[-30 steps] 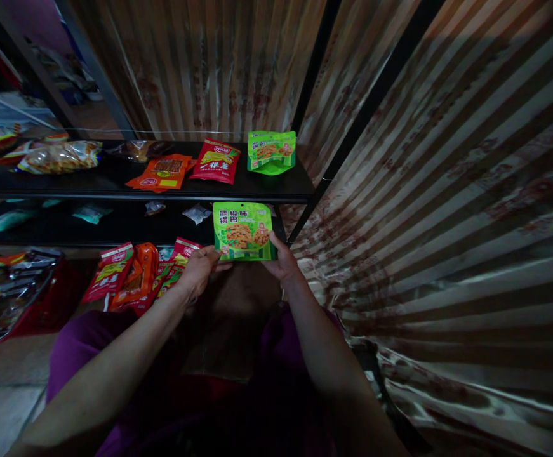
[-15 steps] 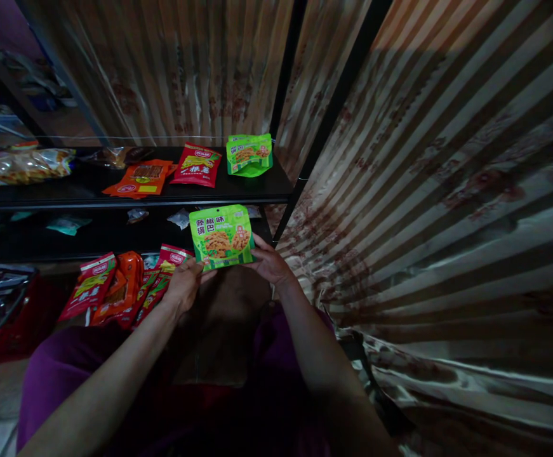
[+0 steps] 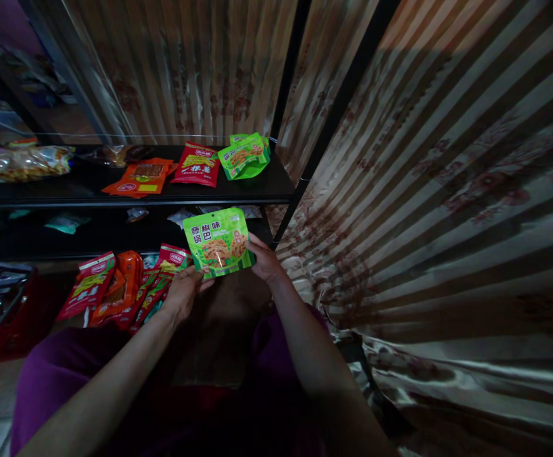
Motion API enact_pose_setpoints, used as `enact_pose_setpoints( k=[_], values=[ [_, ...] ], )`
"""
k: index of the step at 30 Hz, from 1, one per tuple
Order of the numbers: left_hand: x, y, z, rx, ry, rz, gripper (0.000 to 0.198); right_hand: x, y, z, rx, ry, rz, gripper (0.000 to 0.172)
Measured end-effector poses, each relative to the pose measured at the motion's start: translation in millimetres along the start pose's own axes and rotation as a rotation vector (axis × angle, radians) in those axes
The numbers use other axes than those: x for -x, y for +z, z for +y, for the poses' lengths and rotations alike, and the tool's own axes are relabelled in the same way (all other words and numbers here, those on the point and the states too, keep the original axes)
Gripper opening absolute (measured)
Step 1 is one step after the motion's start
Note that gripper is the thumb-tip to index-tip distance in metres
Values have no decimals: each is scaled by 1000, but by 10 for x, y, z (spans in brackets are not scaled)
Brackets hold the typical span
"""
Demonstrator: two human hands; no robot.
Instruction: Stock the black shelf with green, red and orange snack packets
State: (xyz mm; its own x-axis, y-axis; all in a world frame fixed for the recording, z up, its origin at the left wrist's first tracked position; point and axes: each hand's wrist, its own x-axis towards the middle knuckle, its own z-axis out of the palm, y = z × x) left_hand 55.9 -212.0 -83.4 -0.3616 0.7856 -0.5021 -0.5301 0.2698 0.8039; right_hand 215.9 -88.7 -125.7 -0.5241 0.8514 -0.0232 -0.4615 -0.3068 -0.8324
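Observation:
A green snack packet (image 3: 218,241) is held up in front of me by its lower corners, tilted a little to the left. My left hand (image 3: 184,293) pinches the bottom left corner. My right hand (image 3: 263,258) grips the right edge. Behind it, on the black shelf (image 3: 257,187), lie a stack of matching green packets (image 3: 244,155), a red packet (image 3: 197,164) and an orange packet (image 3: 140,178).
A heap of red and orange packets (image 3: 119,289) lies on the floor at my left. A red basket (image 3: 0,317) with dark packets stands further left. A striped curtain (image 3: 423,190) fills the right side. Small clear packets sit on the lower shelf.
The green packet has dropped slightly and tipped to the left between my hands. The top green packet on the shelf stack now lies askew. The view shifted left between the first two frames.

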Motion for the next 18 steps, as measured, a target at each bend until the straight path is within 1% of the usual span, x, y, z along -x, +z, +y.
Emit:
enact_pose_setpoints(
  k=[3,9,11,14,18],
  values=[
    [-5,-41,31,-6,10,19,16,-38,62,15,-16,5,-5,42],
    [-18,-100,67,-18,67,20,12,4,144,-34,-32,64,-123,43],
    [-24,-116,65,-29,79,9,12,29,133,-20,-27,108,-108,41],
    [-34,-132,58,-47,88,-5,10,53,94,29,-35,172,-38,32],
    [-53,-122,44,-105,110,-12,5,72,47,58,-70,198,21,25]
  ],
)
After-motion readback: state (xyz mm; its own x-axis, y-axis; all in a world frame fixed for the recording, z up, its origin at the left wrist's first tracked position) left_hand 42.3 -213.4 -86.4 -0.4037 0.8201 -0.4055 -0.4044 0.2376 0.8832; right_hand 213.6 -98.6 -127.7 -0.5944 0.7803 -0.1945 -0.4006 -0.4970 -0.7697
